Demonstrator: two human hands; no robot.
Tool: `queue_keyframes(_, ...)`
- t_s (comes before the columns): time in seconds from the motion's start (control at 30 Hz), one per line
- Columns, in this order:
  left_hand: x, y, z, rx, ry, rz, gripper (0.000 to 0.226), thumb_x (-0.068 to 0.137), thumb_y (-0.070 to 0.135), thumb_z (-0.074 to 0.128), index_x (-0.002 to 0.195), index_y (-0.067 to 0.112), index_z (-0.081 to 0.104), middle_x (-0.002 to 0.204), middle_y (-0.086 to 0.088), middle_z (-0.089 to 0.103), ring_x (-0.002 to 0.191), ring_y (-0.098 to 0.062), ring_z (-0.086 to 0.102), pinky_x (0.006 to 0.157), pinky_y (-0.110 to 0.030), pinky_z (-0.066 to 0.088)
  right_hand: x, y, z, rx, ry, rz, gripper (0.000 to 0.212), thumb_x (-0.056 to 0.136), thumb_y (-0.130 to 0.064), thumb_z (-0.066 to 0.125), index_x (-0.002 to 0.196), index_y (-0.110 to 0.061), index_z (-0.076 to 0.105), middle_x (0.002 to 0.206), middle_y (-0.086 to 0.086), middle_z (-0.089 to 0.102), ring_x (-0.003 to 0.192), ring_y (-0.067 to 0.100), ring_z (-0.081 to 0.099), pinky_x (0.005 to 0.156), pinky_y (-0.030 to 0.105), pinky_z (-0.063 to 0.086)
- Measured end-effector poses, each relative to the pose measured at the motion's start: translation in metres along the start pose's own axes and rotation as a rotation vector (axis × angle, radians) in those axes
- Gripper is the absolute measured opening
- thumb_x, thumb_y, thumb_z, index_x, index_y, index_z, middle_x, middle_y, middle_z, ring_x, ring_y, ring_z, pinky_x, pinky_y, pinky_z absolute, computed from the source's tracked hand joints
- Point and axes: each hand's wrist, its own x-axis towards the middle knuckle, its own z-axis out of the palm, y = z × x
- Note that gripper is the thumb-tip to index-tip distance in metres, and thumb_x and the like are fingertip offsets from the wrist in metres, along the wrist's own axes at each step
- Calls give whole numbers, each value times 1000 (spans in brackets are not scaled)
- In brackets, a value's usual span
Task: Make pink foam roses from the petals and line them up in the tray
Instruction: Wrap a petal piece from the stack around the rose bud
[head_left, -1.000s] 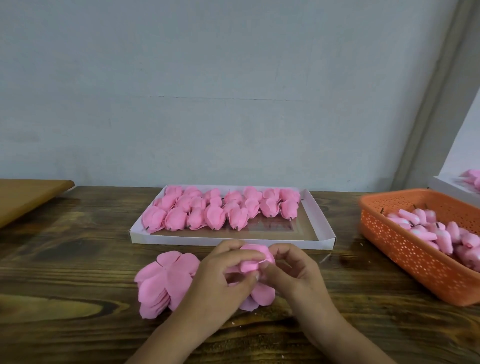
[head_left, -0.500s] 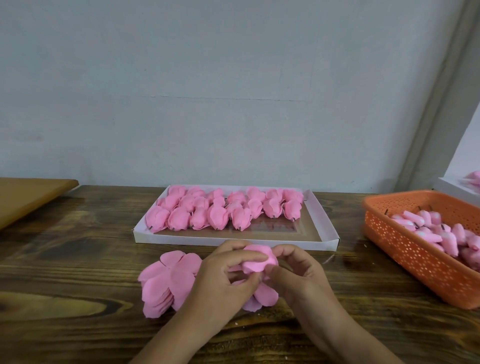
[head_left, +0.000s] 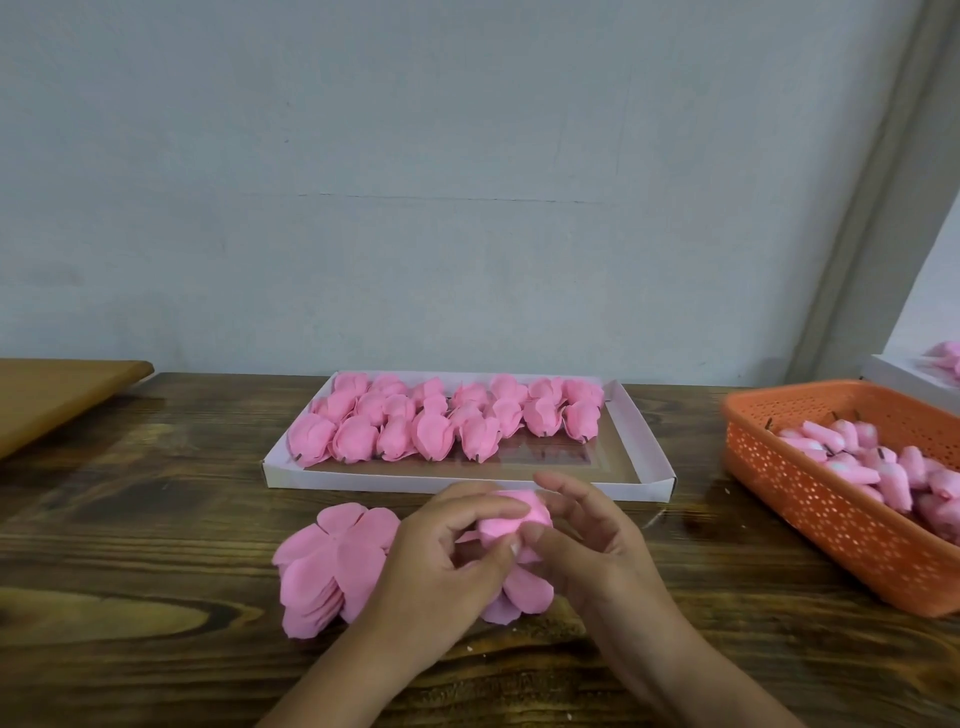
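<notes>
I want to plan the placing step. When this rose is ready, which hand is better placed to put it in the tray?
Probably the right hand: the tray's free space lies on its right side, beyond that hand, while the left hand sits beside the petal stack. Both grip the rose.

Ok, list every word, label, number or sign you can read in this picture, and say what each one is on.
None: no readable text shows anywhere.
White tray: plain card, no print.
Orange basket: only a pattern of holes.
Roses in the tray, petal stack, wooden table and wall: no lettering.
</notes>
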Motion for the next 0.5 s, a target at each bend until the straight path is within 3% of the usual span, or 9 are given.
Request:
queue_keyframes(0.17,-1,2,2,-5,-25,-30,40,87,6,76,101,43,75,108,20,70,105,-4,68,81,-20,56,0,-3,1,77,-88,62,29,82,-19,75,107,-4,71,106,30,71,97,49,68,85,53,58)
queue_keyframes(0.27,-1,3,4,-49,-24,-36,29,76,34,78,102,44,74,112,18,69,107,-6,67,83,-23,57,-1,-6,3,220,-179,176,32,81,-21,76,106,-1,71,109,33,68,94,46,66,77,47,59)
queue_keyframes(0.4,0,0,3,-126,-9,-81,35,68,47,81,102,40,75,111,10,72,103,-13,69,86,-35,60,-2,-2,9,400,-237,303,41,76,-14,76,109,8,67,110,31,67,91,35,67,76,36,59)
queue_keyframes(0.5,1,-2,0,-241,-58,-152,41,65,47,86,103,38,75,107,5,75,98,-18,72,79,-36,62,-3,0,11,526,-228,350,47,87,-3,67,126,18,52,130,35,58,99,33,64,89,34,55)
